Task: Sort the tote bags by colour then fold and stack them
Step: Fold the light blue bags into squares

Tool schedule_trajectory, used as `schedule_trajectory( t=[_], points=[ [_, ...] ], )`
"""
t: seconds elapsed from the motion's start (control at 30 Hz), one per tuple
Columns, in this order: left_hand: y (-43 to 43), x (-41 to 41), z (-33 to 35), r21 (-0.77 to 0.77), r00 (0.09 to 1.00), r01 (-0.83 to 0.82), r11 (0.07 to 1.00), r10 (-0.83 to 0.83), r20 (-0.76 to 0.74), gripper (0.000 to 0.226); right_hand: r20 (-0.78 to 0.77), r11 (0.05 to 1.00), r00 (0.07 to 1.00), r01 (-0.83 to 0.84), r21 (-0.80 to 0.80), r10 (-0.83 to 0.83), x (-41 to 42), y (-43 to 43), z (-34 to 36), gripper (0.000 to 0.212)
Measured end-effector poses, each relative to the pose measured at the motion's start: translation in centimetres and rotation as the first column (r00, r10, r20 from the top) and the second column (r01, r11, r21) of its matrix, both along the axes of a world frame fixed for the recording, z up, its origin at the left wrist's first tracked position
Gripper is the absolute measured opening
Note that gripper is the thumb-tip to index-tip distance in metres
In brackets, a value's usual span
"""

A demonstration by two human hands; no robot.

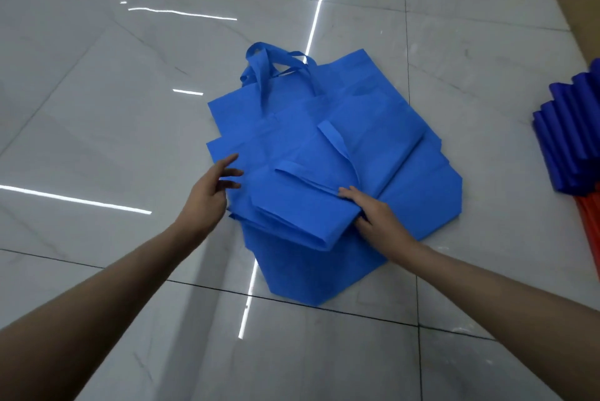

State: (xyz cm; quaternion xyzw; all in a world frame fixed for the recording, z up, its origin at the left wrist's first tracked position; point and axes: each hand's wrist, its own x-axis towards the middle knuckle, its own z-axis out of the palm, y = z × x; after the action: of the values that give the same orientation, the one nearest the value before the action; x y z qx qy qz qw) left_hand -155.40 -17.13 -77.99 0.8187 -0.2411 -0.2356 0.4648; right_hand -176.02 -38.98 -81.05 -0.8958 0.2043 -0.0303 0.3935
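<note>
Two bare hands are down on the pile of light-blue tote bags, and both forearms reach in from the bottom corners of the view. Right hand (378, 214) sits at the near right corner of the folded bag (302, 206) on top, fingers (349, 192) laid over its upper layer and the thumb tucked in at the side, so it grips that corner of the fold. Left hand (212, 188) is at the pile's left edge, fingers (231, 172) spread and loose, tips just touching or hovering over the blue fabric; it holds nothing that I can see.

That folded bag lies doubled over, its rounded fold facing the camera, and a strap handle (337, 144) runs across its top towards the right hand. Beneath it, flat blue bags (418, 193) fan out in several directions, one corner pointing down towards the viewer, another stretching off to the right. At the far end of the pile, a cluster of looped handles (269, 66) stands up a little from the fabric.

All of this rests on a glossy pale marble-look tiled floor (97, 108), with dark grout lines and bright streaks of reflected light crossing it. Over at the right edge of the view, well apart from the pile, sits a stack of darker blue folded bags (571, 137), and just below it an orange-red stack (589, 222) peeks in, partly cut off by the frame.
</note>
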Motion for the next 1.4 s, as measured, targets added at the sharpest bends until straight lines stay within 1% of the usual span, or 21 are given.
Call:
schedule_trajectory(
  t=[0.03,0.1,0.17,0.27,0.37,0.47,0.6,0.67,0.73,0.83,0.9,0.93,1.0,1.03,1.07,1.1,1.13,1.17,1.2,1.27,1.4],
  points=[
    [-0.1,0.6,0.0,0.005,0.999,0.022,1.0,-0.022,-0.038,0.078,0.044,0.991,0.995,0.086,0.099,-0.091,0.1,-0.2,0.7,0.033],
    [-1.2,0.7,0.3,0.014,0.988,0.098,0.995,-0.096,-0.119,0.072,0.083,0.924,0.948,0.275,0.268,-0.306,0.5,-0.3,1.6,0.006],
    [-3.2,0.0,0.7,-0.02,0.967,0.126,0.992,-0.127,-0.221,0.059,0.064,0.807,0.864,0.437,0.398,-0.5,1.0,-0.2,1.9,0.026],
    [-7.3,-1.6,0.7,-0.022,0.954,0.033,0.999,-0.038,-0.299,0.063,0.0,0.573,0.688,0.604,0.555,-0.726,1.8,-0.5,1.9,0.026],
    [-11.2,-2.7,-0.1,-0.006,0.931,-0.092,0.996,0.084,-0.355,0.069,-0.112,0.393,0.577,0.673,0.626,-0.809,2.6,-1.1,1.6,0.037],
    [-14.3,-3.5,-1.1,-0.032,0.895,-0.154,0.988,0.126,-0.429,0.079,-0.218,0.333,0.546,0.731,0.596,-0.809,3.1,-2.5,1.0,0.042],
    [-17.6,-3.2,-1.9,-0.026,0.872,-0.279,0.96,0.242,-0.426,0.094,-0.344,0.261,0.491,0.802,0.537,-0.8,3.8,-4.4,0.5,0.039],
    [-17.8,-2.8,-2.4,-0.004,0.892,-0.296,0.955,0.275,-0.359,0.088,-0.362,0.287,0.484,0.83,0.478,-0.797,4.0,-4.6,0.5,0.04],
    [-17.6,-3.0,-2.8,0.097,0.937,-0.236,0.967,0.252,-0.24,0.076,-0.319,0.334,0.471,0.854,0.4,-0.823,3.9,-4.9,0.5,0.041],
    [-16.5,-4.1,-3.1,0.152,0.99,-0.103,0.983,0.116,-0.077,0.068,-0.225,0.417,0.45,0.891,0.181,-0.864,3.6,-4.2,1.0,0.044],
    [-15.5,-5.1,-3.3,0.169,0.999,0.011,0.985,-0.02,0.05,0.061,-0.156,0.5,0.492,0.866,-0.018,-0.857,3.4,-3.5,1.1,0.051],
    [-15.0,-5.4,-3.3,0.201,0.988,0.067,0.977,-0.093,0.12,0.056,-0.091,0.562,0.555,0.81,-0.168,-0.827,3.1,-3.2,0.8,0.059],
    [-14.0,-5.5,-3.3,0.279,0.952,0.154,0.948,-0.217,0.214,0.051,0.059,0.635,0.755,0.589,-0.501,-0.653,2.5,-3.4,0.2,0.069],
    [-13.5,-5.2,-3.2,0.313,0.932,0.194,0.93,-0.275,0.238,0.05,0.093,0.651,0.87,0.429,-0.626,-0.484,2.1,-3.7,-0.2,0.069],
    [-13.1,-4.8,-3.1,0.349,0.906,0.23,0.908,-0.331,0.263,0.049,0.067,0.66,0.959,0.24,-0.712,-0.276,1.7,-3.9,-0.6,0.064],
    [-12.6,-4.3,-3.0,0.395,0.873,0.247,0.885,-0.38,0.305,0.048,0.021,0.648,0.996,0.075,-0.758,-0.092,1.4,-4.0,-0.9,0.057],
    [-12.3,-3.8,-3.2,0.445,0.824,0.226,0.867,-0.414,0.387,0.046,-0.04,0.647,0.999,-0.04,-0.761,0.015,1.1,-4.0,-1.2,0.052],
    [-12.0,-3.5,-3.6,0.483,0.763,0.17,0.859,-0.425,0.487,0.044,-0.086,0.663,0.996,-0.089,-0.743,0.038,0.8,-3.7,-1.5,0.05],
    [-11.8,-3.4,-4.1,0.493,0.707,0.104,0.864,-0.413,0.575,0.042,-0.132,0.695,0.991,-0.102,-0.712,0.01,0.7,-3.3,-1.8,0.05],
    [-11.8,-4.8,-4.7,0.478,0.671,0.06,0.876,-0.39,0.631,0.04,-0.2,0.738,0.978,-0.092,-0.668,-0.059,0.5,-2.6,-2.7,0.051],
    [-12.2,-8.9,-6.3,0.526,0.728,0.093,0.845,-0.418,0.544,0.063,-0.214,0.746,0.972,-0.072,-0.662,-0.096,1.0,-2.3,-3.0,0.052]
  ],
)
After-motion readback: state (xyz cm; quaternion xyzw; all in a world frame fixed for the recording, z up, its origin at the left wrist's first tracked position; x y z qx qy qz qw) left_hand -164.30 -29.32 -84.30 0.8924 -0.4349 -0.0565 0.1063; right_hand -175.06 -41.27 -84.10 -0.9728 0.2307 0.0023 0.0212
